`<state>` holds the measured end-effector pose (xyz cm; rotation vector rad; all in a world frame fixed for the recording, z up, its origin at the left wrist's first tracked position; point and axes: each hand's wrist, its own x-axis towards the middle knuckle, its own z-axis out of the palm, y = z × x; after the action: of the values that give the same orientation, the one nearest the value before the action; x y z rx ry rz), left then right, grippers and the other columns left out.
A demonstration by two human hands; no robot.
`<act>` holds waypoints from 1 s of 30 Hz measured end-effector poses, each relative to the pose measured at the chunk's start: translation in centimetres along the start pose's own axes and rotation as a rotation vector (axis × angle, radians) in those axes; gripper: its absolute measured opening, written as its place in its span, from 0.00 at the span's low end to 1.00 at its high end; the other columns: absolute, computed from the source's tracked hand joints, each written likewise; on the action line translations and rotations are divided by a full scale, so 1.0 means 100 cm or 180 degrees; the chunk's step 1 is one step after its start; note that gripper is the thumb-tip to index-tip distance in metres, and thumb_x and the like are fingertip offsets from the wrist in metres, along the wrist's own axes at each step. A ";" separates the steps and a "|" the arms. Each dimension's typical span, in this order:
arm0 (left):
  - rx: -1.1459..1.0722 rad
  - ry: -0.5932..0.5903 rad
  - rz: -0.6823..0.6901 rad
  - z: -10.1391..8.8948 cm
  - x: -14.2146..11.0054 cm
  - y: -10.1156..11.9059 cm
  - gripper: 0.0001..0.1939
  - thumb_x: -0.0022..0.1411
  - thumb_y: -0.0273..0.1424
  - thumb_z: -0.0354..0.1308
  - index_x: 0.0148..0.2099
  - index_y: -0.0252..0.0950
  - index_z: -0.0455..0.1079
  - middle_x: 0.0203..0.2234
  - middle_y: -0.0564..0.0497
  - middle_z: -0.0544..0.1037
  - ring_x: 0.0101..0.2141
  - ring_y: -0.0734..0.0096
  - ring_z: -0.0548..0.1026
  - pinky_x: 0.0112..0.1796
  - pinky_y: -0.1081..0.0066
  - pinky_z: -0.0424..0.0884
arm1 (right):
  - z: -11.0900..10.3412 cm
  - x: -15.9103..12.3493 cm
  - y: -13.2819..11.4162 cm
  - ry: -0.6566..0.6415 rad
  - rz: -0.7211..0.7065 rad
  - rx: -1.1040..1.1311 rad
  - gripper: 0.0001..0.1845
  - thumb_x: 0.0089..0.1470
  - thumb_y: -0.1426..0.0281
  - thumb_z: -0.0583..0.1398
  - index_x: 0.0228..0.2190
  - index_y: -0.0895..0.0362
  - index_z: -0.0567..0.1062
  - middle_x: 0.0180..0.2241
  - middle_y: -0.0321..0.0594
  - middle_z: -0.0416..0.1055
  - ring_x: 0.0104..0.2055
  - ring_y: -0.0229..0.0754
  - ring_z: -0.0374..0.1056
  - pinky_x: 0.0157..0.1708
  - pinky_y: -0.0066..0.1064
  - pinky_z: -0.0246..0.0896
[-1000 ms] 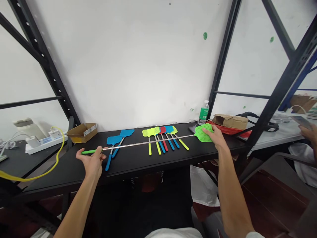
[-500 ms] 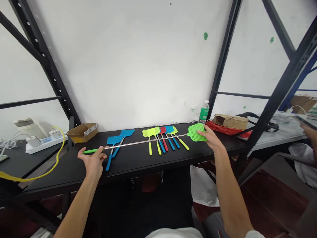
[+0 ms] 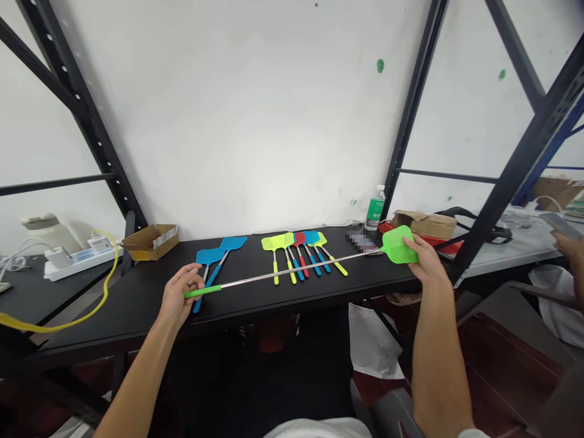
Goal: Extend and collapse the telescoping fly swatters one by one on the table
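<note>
A long green fly swatter (image 3: pixel 292 272) with an extended metal rod stretches across above the black table (image 3: pixel 137 304). My left hand (image 3: pixel 180 297) is closed round its green handle at the left end. My right hand (image 3: pixel 426 258) grips the green mesh head at the right end. Beneath the rod, several short swatters lie on the table: two blue ones (image 3: pixel 218 258) at the left, and a row of yellow, red and blue ones (image 3: pixel 298 249) in the middle.
An open cardboard box (image 3: pixel 150 240) sits at the back left, and a green-labelled water bottle (image 3: pixel 375 208) at the back right by a brown box (image 3: pixel 424 224) on something red. Black shelf posts frame the table. Another person's hand holding a phone (image 3: pixel 563 234) shows at far right.
The long swatter has shifted to the right with both my hands. My left hand, loose under the handle before, now closes round it. The head now hangs past the table's right end.
</note>
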<state>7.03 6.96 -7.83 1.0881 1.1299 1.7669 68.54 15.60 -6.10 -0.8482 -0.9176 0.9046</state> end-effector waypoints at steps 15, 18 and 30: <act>-0.0047 -0.0057 0.0239 0.003 -0.005 0.006 0.12 0.58 0.37 0.61 0.40 0.34 0.72 0.16 0.54 0.71 0.12 0.80 0.57 0.13 0.79 0.53 | 0.008 -0.005 -0.003 0.0049 0.0049 -0.0382 0.17 0.41 0.61 0.72 0.34 0.54 0.78 0.34 0.42 0.81 0.38 0.52 0.79 0.32 0.37 0.77; -0.0079 -0.0083 0.0254 0.002 -0.004 0.006 0.11 0.59 0.37 0.60 0.40 0.35 0.73 0.15 0.54 0.70 0.12 0.79 0.57 0.13 0.79 0.53 | 0.010 -0.006 -0.004 0.0057 0.0120 -0.0340 0.18 0.40 0.62 0.73 0.34 0.55 0.79 0.34 0.42 0.81 0.38 0.53 0.79 0.31 0.37 0.77; -0.0107 -0.0111 0.0255 0.000 -0.003 0.004 0.12 0.58 0.37 0.60 0.40 0.34 0.72 0.15 0.54 0.70 0.12 0.79 0.57 0.13 0.79 0.52 | 0.012 -0.005 -0.005 0.0098 0.0140 -0.0347 0.15 0.40 0.63 0.72 0.31 0.55 0.78 0.33 0.43 0.81 0.39 0.54 0.79 0.31 0.38 0.78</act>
<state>7.09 6.56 -7.55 1.1538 1.0450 1.8150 67.42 15.23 -5.37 -0.9765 -0.9311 0.8831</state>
